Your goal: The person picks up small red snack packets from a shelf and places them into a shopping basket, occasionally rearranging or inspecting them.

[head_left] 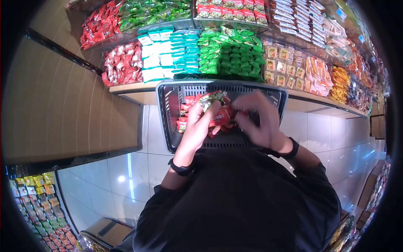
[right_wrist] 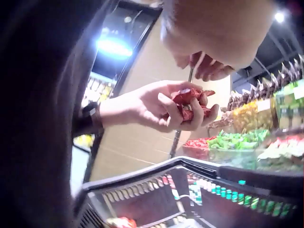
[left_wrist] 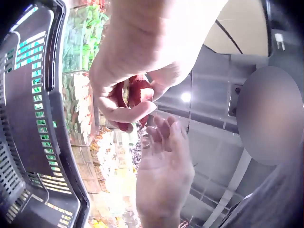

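My left hand [head_left: 196, 128] grips a few small red snack packets [head_left: 219, 118] with green nuts pictured on them, held over the basket. In the right wrist view its fingers curl round the red packets [right_wrist: 186, 97]. Close to its right, my right hand [head_left: 262, 124] is blurred, with loosely bent fingers and nothing visible in them. From the left wrist view, the right hand [left_wrist: 164, 178] shows its palm, fingertips near the held packets. Below both hands stands a black shopping basket [head_left: 163, 126]. More red packets [head_left: 181, 124] lie in its left part.
Along the far side runs a shelf with red packets [head_left: 122, 63], white and teal packets [head_left: 172, 54], green packets [head_left: 231, 54] and pink ones [head_left: 317, 73]. A wood-panelled unit [head_left: 71, 105] stands at left. Pale floor tiles [head_left: 323, 130] surround the basket.
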